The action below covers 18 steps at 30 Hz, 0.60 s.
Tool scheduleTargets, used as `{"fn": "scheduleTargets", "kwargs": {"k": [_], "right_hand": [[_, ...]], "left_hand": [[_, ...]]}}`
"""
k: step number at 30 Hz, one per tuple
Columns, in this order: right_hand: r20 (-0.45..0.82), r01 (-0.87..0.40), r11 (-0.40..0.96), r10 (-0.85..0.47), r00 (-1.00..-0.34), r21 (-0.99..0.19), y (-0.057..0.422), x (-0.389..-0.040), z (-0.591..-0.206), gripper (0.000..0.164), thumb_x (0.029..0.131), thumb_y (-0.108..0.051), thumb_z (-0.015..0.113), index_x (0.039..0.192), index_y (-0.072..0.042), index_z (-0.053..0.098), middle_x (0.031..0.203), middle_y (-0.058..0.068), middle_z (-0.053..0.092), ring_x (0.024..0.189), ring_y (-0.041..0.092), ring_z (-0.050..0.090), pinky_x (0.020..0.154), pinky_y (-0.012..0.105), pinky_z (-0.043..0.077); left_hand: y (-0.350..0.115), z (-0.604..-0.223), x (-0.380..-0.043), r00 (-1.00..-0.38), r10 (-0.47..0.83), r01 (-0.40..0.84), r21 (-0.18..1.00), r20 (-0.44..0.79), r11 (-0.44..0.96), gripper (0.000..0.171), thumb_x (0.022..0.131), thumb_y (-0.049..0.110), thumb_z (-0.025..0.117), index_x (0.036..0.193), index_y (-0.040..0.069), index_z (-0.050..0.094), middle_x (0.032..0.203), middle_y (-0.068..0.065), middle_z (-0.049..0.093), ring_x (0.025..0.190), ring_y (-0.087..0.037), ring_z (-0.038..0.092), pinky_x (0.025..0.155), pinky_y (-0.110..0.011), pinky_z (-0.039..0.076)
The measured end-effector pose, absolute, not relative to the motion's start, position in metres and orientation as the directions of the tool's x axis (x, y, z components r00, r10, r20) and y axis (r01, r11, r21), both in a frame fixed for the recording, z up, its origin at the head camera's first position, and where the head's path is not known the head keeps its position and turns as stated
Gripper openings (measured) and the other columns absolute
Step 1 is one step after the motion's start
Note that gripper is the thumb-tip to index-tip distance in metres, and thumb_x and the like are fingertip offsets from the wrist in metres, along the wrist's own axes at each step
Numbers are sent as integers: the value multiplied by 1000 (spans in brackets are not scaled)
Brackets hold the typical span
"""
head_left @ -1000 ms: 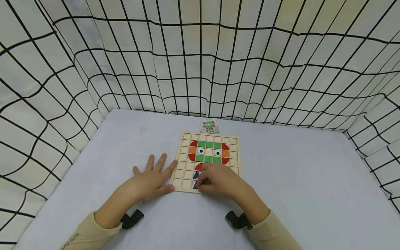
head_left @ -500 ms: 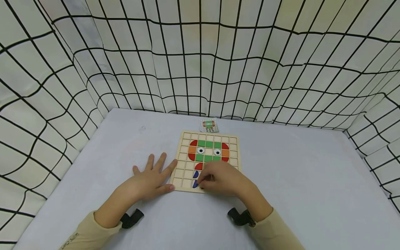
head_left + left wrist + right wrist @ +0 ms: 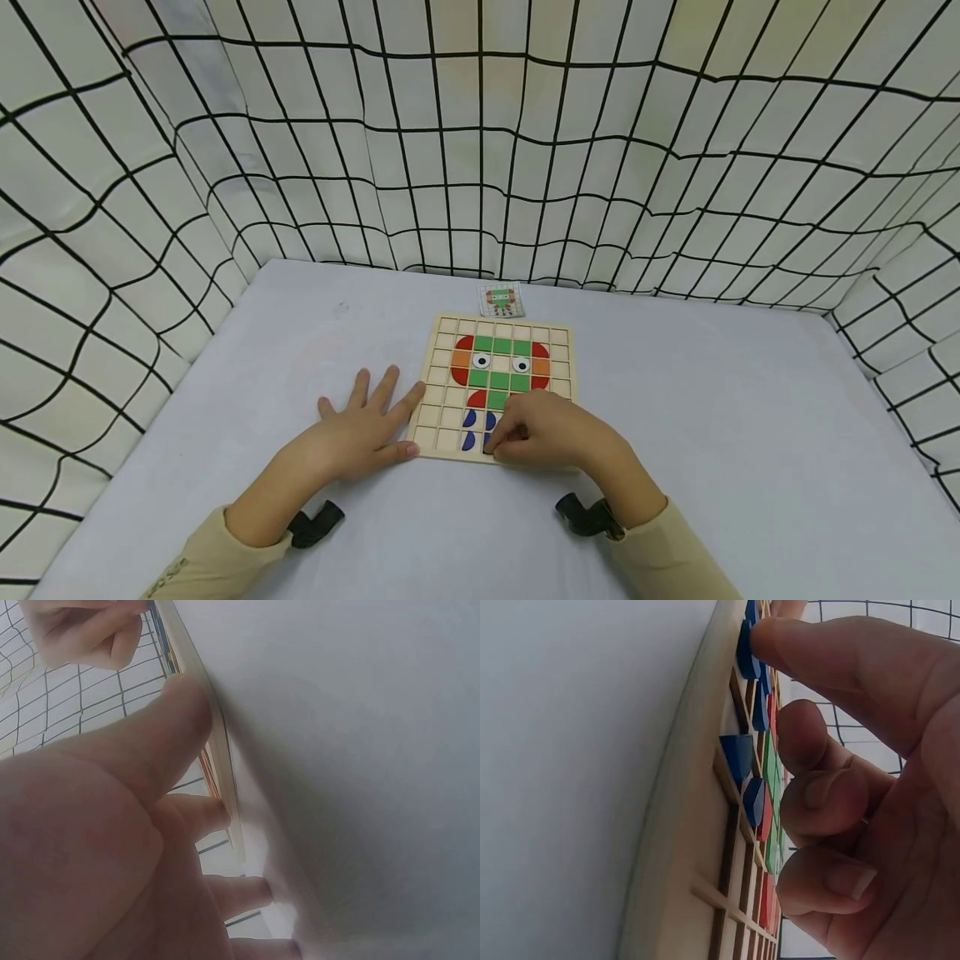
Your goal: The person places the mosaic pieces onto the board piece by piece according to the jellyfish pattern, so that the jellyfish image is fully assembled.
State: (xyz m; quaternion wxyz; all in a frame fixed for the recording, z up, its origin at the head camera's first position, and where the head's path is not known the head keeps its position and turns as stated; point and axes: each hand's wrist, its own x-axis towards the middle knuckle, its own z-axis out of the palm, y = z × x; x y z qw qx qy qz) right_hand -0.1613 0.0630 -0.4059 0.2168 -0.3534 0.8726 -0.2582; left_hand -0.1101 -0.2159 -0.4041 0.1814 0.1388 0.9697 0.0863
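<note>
A wooden grid board (image 3: 429, 425) lies on the white table, bearing a face of green, red and orange pieces with two googly eyes. My left hand (image 3: 367, 437) lies spread on the table, thumb and index fingertips against the board's left edge. My right hand (image 3: 551, 429) is over the lower board, its thumb and fingertips pinching a blue puzzle piece (image 3: 487, 444) in the bottom row. In the right wrist view the thumb touches that blue piece (image 3: 746, 652), while three fingers curl beside it. Blue half-circle pieces (image 3: 468, 440) sit in the cells to its left.
A small picture card (image 3: 501, 300) with a similar face lies behind the board. White walls with a black grid net (image 3: 480, 158) stand around the back and sides of the table. A black wrist camera (image 3: 585, 515) sits under each wrist.
My right hand has shifted slightly right along the bottom row, uncovering more blue pieces and a green one. The lower-left blue piece has turned straighter in its cell. My left hand has stayed put.
</note>
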Motion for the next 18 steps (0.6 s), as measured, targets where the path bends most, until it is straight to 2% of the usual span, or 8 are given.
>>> {"fn": "scheduleTargets", "kwargs": {"k": [8, 18], "right_hand": [[-214, -483, 633, -713, -668, -605, 64, -162, -407, 10, 89, -26, 74, 92, -32, 82, 86, -19, 63, 80, 6, 57, 68, 25, 50], [-206, -497, 586, -754, -624, -640, 64, -161, -408, 11, 90, -25, 73, 93, -32, 81, 82, -17, 62, 77, 6, 56, 66, 23, 48]], "left_hand": [[-217, -405, -111, -895, 299, 236, 216, -332, 948, 82, 95, 56, 57, 160, 21, 23, 164, -26, 9, 145, -61, 4, 89, -91, 14], [-220, -411, -108, -902, 296, 231, 228, -314, 946, 82, 94, 55, 60, 160, 20, 26, 164, -27, 12, 145, -61, 5, 88, -91, 13]]}}
